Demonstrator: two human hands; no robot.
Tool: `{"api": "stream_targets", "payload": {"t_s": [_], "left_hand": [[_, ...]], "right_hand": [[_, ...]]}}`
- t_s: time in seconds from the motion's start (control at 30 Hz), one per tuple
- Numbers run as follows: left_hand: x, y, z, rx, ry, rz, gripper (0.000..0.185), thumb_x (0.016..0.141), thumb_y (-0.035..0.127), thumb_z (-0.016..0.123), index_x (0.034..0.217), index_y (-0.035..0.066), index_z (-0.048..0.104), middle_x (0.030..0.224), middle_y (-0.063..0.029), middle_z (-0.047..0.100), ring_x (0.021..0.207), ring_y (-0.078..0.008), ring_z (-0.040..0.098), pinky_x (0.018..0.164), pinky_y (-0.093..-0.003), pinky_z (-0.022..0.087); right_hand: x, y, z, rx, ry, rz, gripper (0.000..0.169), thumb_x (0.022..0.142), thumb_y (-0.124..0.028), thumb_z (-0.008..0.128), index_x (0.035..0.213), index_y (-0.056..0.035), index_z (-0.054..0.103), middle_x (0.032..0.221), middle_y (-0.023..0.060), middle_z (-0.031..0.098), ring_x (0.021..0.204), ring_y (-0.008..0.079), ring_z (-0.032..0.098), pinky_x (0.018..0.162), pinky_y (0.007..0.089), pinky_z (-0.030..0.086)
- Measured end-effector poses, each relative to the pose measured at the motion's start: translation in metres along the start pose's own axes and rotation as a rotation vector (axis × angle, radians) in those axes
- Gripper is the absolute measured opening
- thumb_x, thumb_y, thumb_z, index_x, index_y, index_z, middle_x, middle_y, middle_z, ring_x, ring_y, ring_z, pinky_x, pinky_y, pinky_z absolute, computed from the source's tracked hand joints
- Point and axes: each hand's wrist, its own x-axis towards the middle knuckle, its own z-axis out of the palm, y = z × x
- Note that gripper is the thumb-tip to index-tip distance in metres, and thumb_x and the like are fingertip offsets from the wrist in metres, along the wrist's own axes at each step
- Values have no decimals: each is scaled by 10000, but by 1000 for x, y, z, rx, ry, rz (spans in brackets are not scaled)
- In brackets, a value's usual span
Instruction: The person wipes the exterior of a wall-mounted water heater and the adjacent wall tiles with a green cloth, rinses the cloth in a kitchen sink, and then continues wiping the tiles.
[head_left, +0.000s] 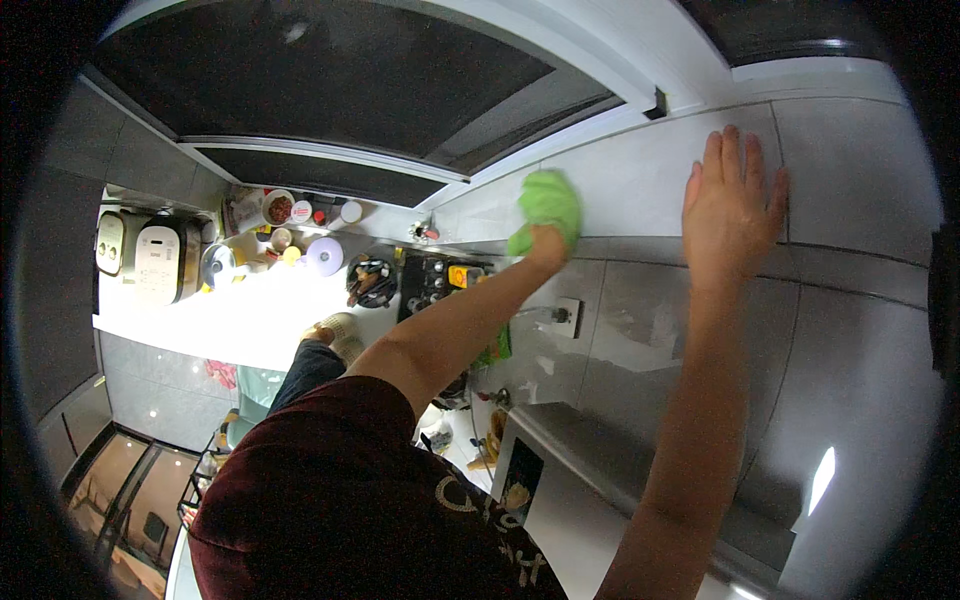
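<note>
My left hand (548, 241) presses a bright green cloth (550, 199) against the pale tile strip below the window. The cloth is bunched and slightly blurred, and it hides most of my fingers. Farther right, my right hand (731, 214) lies flat on the tiled wall (637, 187) with nothing in it. Its fingers point towards the white window frame (652, 52), and the little finger stands apart. A wall socket (568, 316) with a plug in it sits below the cloth.
A range hood (570, 457) juts out below my arms. The gas stove (424, 281) bears a yellow packet (459, 276). On the bright counter (247, 300) stand a rice cooker (159, 262), a lilac lid (325, 256), a bowl (278, 208) and a black pot (372, 281). My slippered foot (341, 330) shows nearby.
</note>
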Motion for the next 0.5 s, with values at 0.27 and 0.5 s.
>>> {"api": "stream_targets", "payload": {"t_s": [0.27, 0.5], "left_hand": [[23, -15, -4, 139, 58, 93, 435, 847, 251, 564, 1256, 102, 561, 1180, -122, 574, 1152, -256, 508, 897, -433, 428], [-72, -91, -1, -1489, -535, -463, 423, 912, 338, 538, 1278, 125, 533, 1141, -103, 581, 1026, -239, 568, 735, -420, 489]], "right_hand": [[4, -5, -6, -41, 20, 36, 346, 942, -355, 507, 1251, -218, 580, 1351, -71, 524, 1301, 124, 429, 1107, 440, 266], [-3, -1, 3, 46, -19, 5, 365, 926, -312, 520, 1247, -143, 566, 1340, 4, 528, 1292, 179, 426, 1093, 481, 273]]}}
